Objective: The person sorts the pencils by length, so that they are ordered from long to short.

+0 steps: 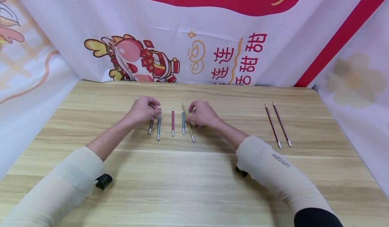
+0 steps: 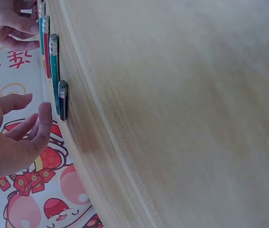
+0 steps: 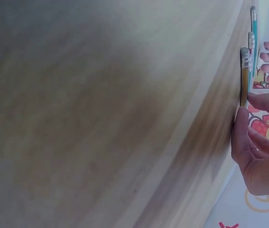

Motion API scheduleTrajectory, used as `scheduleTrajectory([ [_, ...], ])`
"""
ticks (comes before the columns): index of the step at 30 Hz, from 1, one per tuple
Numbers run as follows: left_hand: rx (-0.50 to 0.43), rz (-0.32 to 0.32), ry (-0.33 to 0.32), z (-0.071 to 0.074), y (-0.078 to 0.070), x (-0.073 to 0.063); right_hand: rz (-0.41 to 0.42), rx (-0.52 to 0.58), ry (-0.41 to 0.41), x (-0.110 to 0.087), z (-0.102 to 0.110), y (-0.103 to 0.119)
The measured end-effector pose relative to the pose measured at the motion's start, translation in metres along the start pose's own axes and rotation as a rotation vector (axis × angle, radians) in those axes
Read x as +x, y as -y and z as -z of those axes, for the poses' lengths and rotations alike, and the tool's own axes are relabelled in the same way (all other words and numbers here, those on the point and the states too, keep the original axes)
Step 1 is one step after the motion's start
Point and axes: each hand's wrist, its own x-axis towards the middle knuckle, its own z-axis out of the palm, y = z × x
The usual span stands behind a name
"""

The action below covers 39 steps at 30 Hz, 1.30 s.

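At frame centre, our left hand (image 1: 142,111) hovers loosely curled by the dark pencil (image 1: 150,126); our right hand (image 1: 203,114) pinches the yellow pencil (image 1: 189,125)

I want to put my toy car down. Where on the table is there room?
Bare wood lies between the middle row of pencils and the two brown pencils at the right, and along the near table edge between the sleeves. It is crowded in the middle, where the left hand and right hand touch the row.
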Motion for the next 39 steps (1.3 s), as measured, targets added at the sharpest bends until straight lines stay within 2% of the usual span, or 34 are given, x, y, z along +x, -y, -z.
scheduleTrajectory([
  [5,0.037,-0.027,-0.015,0.000,-0.001,0.001,-0.017,-0.027,-0.014,0.003,-0.001,0.003],
  [10,0.056,-0.038,-0.021,0.001,-0.003,0.002,-0.023,-0.010,-0.023,0.004,0.000,0.003],
  [22,0.059,-0.017,-0.005,-0.002,-0.004,0.006,-0.057,-0.073,-0.050,0.002,0.004,0.002],
  [28,0.052,-0.022,-0.007,-0.003,-0.002,0.007,-0.076,-0.030,-0.047,0.000,0.006,0.000],
  [33,0.092,-0.055,-0.016,-0.005,0.000,0.008,-0.081,0.024,-0.041,-0.005,0.009,-0.001],
  [39,0.121,-0.054,-0.021,-0.005,-0.001,0.008,-0.066,0.060,-0.020,-0.012,0.015,-0.004],
])
